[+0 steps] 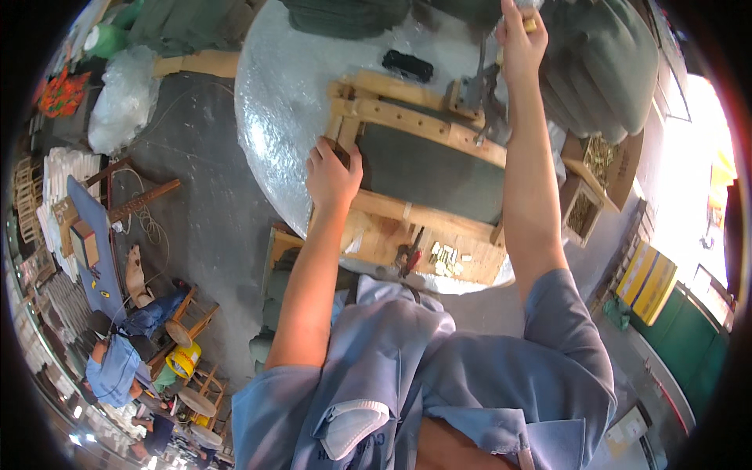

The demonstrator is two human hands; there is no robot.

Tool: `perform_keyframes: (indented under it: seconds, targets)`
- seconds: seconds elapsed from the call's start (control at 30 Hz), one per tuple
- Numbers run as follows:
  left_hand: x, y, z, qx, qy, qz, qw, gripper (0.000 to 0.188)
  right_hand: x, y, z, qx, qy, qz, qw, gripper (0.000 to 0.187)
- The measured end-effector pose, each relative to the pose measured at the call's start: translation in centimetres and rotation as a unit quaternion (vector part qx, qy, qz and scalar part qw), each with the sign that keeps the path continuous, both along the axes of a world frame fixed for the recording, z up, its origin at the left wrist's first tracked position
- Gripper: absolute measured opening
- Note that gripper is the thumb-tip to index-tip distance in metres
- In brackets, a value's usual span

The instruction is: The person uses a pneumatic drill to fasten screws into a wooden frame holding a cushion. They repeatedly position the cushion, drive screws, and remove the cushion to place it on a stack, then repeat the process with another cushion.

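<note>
A wooden frame point(439, 205) lies on a round table point(270, 117) covered in shiny plastic, with a dark grey-green panel point(431, 168) inside it. My left hand point(332, 174) is at the frame's left end, its thumb and fingers curled about a small dark brown block point(341, 152). At the top edge, my right hand point(522, 45) is raised beyond the frame. Its fingers are closed around a yellowish, handle-like piece point(530, 25), which is partly hidden and cut off by the picture's edge. A metal bracket with a lever point(470, 94) is fixed to the frame's far rail.
Red-handled pliers point(411, 258) and several small pale pieces point(446, 260) lie on a board at the near side. Beyond the frame sits a black object point(407, 66). Stacked dark panels point(599, 66) and wooden boxes of small pieces point(599, 160) stand right. Another person point(117, 368) sits lower left.
</note>
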State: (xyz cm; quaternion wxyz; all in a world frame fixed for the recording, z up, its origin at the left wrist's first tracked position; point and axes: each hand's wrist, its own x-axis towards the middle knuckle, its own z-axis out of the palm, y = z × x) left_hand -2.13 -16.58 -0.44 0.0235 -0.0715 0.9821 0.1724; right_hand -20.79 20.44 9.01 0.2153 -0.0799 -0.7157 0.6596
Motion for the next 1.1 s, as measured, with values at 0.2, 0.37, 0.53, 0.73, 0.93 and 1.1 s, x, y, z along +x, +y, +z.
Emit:
perform_keyframes:
  seconds: [0.2,0.37,0.53,0.73,0.93,1.1]
  targets:
    - [-0.3,-0.2,0.5,0.003,-0.066,0.008,0.998,0.077,7.7,-2.4,4.0,-0.293,0.048,0.126,0.947,0.039]
    - [-0.1,-0.2,0.7,-0.021,-0.061,-0.022,0.998,0.079,22.4,-8.3,2.4,-0.165,-0.039,-0.001,0.986,0.073]
    - [0.1,-0.7,0.6,-0.022,-0.078,-0.035,0.996,0.081,36.4,-19.1,-5.7,-0.262,-0.274,-0.174,0.909,0.041]
    - [-0.2,-1.8,-1.5,0.036,-0.063,-0.069,0.995,0.085,38.6,-24.5,-9.3,-0.170,-0.275,-0.222,0.920,0.031]
    - [-3.4,-5.7,-3.5,0.216,-0.095,-0.140,0.962,0.082,38.1,-26.0,-8.4,-0.031,-0.199,-0.336,0.920,0.041]
    - [-6.7,-7.1,1.3,0.192,0.019,-0.301,0.934,0.076,49.1,-31.7,-5.7,-0.061,-0.189,-0.361,0.911,0.038]
